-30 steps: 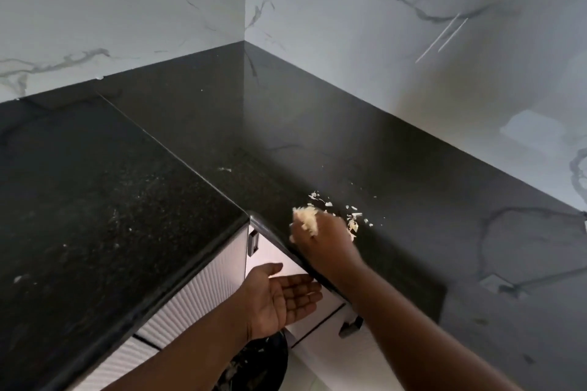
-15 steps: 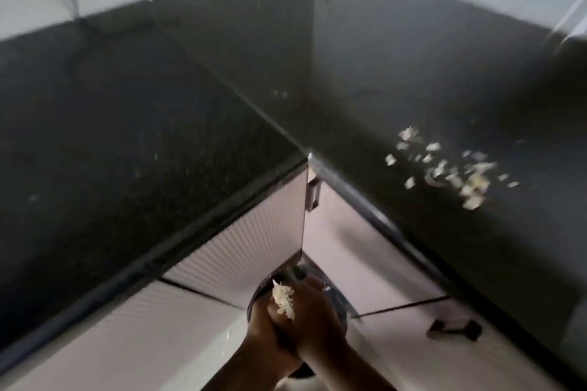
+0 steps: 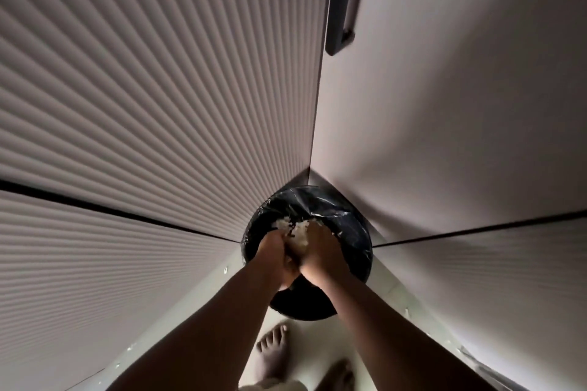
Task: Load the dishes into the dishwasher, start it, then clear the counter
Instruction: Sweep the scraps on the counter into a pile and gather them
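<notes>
Pale food scraps (image 3: 298,232) are cupped between the left hand (image 3: 273,251) and right hand (image 3: 320,249), pressed together. They are held over the round black-lined bin (image 3: 352,251) at 12 o'clock from the bare feet, evidently so nothing spills.

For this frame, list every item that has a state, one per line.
left hand: over the bin, cupped against the right hand, scraps between them
right hand: over the bin, pressed to the left
food scraps: pale clump at the hands
bin: open, black liner
cabinet doors: closed

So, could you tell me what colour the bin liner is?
Black, glossy bin liner; shows best in the head view.
</notes>
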`<state>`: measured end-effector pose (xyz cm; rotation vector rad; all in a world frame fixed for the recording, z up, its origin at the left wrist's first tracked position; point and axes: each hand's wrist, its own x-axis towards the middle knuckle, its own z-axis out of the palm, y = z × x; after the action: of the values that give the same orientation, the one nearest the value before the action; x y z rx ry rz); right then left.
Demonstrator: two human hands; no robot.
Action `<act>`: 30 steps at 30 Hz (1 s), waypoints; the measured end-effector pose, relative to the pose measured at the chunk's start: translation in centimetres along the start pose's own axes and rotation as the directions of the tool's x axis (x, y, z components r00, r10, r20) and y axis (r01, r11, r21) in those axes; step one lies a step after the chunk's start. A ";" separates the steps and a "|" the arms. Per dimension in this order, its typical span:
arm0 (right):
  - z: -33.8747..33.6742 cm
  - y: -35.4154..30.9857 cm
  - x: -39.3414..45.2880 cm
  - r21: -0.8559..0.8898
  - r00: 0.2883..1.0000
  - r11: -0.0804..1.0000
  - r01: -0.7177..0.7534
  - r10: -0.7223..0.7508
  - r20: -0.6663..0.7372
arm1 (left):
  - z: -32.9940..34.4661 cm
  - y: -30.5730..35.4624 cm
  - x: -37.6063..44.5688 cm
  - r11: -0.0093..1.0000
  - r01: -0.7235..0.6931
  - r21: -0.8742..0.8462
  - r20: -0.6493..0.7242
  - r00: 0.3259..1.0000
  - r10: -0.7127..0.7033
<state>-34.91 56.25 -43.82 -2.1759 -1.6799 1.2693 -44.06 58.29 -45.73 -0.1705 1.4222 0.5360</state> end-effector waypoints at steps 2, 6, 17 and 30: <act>0.8 0.7 0.2 0.003 0.994 0.996 -0.092 0.092 0.062 | -0.8 0.4 0.4 0.994 0.004 0.108 -0.087 0.996 0.006; -0.2 2.1 0.3 0.227 0.968 0.944 -0.241 0.217 0.127 | -1.8 1.0 -1.0 0.988 0.008 0.153 -0.099 0.995 0.007; -7.6 -3.1 -5.6 0.416 0.931 0.892 -0.175 0.288 -0.225 | -1.2 2.3 -11.7 0.996 -0.027 0.083 -0.023 0.999 0.029; -23.0 -15.1 -20.1 0.273 0.929 0.949 0.160 -0.052 -0.366 | 8.0 7.0 -37.7 0.626 -0.736 0.258 0.271 0.677 0.684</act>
<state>-31.69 53.82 -9.95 -1.9592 -1.3459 0.9560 -42.09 58.31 -6.58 0.7600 1.3807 0.9119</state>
